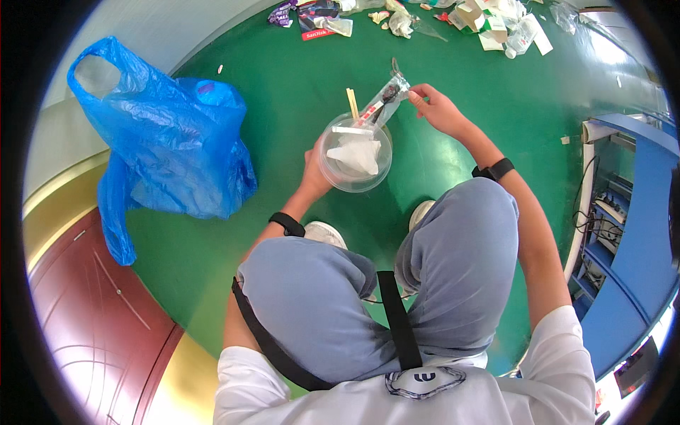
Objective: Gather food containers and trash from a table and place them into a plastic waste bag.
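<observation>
My left hand (315,174) grips a round clear plastic bowl (383,172) by its left side, above the green floor. Crumpled white tissue (355,155) shows in the bowl, beside a short white strip (351,130). A pair of wooden chopsticks (352,102) sticks out past its far rim. My right hand (438,110) pinches the upper right end of a clear plastic wrapper (391,96). Something dark and a red-and-white piece show through this wrapper, whose lower end overlaps the bowl's rim. How far it reaches inside is unclear.
A blue plastic bag (175,143) stands at left by the wall. Along the far floor lie scattered litter, a clear plastic bottle (520,40), torn cartons (470,16) and a purple wrapper (281,14). A blue cabinet (645,212) with cables is at right, a reddish-brown door (95,319) at lower left.
</observation>
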Tool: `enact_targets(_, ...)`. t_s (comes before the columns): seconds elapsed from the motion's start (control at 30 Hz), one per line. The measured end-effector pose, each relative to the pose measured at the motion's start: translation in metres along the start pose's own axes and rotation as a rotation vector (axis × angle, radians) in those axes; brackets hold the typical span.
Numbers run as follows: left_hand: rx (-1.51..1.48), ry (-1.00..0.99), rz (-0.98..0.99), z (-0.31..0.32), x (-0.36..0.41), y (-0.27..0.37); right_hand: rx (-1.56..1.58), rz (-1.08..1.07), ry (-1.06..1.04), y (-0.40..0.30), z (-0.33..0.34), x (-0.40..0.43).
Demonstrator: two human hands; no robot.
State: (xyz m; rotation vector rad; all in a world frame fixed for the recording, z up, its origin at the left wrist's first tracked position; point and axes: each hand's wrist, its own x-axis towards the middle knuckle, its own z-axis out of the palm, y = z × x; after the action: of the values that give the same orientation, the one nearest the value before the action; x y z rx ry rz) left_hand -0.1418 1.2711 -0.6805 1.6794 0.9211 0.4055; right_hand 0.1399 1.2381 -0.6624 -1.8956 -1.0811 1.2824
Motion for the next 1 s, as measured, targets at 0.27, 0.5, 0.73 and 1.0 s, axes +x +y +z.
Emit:
enact_targets(0.27,0.259,0.028,0.037,0.03,-0.018,-0.068,-0.066,-0.132,0.101,-0.007,0.009,0.02)
enact_targets(0.5,0.311,-0.025,0.03,0.04,-0.028,-0.069,-0.058,-0.189,0.075,0.007,0.006,0.021)
enact_targets(0.73,0.426,-0.126,0.105,0.002,-0.035,-0.071,-0.101,-0.228,0.031,0.008,0.013,0.014)
enact_targets(1.0,0.111,0.116,0.165,-0.065,0.061,0.018,-0.248,-0.319,0.055,-0.015,0.019,0.005)
